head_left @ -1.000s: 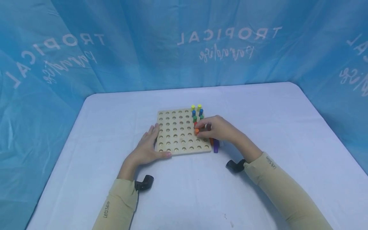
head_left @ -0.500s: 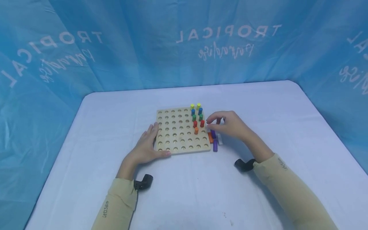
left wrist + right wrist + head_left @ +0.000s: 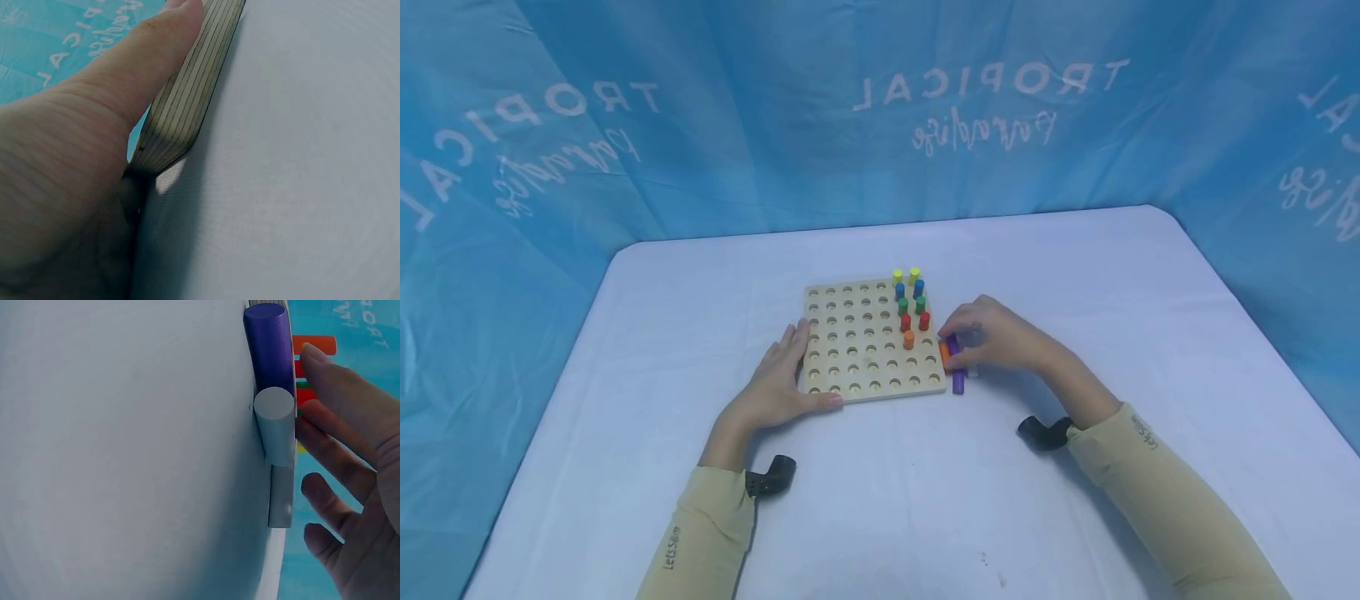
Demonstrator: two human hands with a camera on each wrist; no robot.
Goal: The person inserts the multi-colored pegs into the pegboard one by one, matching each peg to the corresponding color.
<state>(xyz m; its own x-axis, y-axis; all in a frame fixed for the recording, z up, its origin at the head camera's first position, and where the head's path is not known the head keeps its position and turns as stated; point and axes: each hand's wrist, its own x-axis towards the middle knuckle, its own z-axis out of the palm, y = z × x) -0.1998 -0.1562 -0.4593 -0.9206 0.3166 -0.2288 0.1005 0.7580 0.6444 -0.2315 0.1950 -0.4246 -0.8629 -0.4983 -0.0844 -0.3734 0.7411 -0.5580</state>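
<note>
White cloth carries a plywood pegboard; left hand flat, right hand fingers pinch an orange cylinder

I'm sitting in a makeshift recording booth: my worktop wears a plain white cloth, and blue curtains printed "TROPICAL paradise" wall it in on three sides.

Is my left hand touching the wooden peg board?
Touching. The left wrist view shows the left hand's thumb pressed flat along the peg board's layered edge.
</note>
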